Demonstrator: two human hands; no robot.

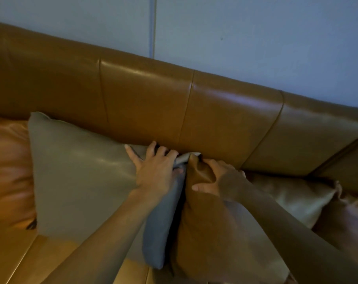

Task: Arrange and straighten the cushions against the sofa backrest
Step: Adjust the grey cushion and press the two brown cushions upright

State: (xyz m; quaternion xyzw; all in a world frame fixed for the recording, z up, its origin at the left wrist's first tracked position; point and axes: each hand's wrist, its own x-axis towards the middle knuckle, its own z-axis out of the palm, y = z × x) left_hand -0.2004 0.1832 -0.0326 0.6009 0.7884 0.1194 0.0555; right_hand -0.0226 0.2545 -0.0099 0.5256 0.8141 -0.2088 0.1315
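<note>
A grey-green cushion (79, 173) leans against the tan leather sofa backrest (145, 103). My left hand (156, 171) grips its upper right corner, fingers curled over the top edge. Right beside it stands a brown cushion (211, 232), touching the grey-green one along their edges. My right hand (221, 179) clutches the brown cushion's upper left corner and bunches the cover. An orange-brown cushion (7, 171) sits at the far left, partly behind the grey-green one. A further satin-brown cushion (297, 199) lies to the right, partly hidden by my right arm.
The sofa seat (30, 259) shows at the lower left. A pale wall (256, 37) rises behind the backrest. The sofa's corner section (346, 171) turns towards me at the far right.
</note>
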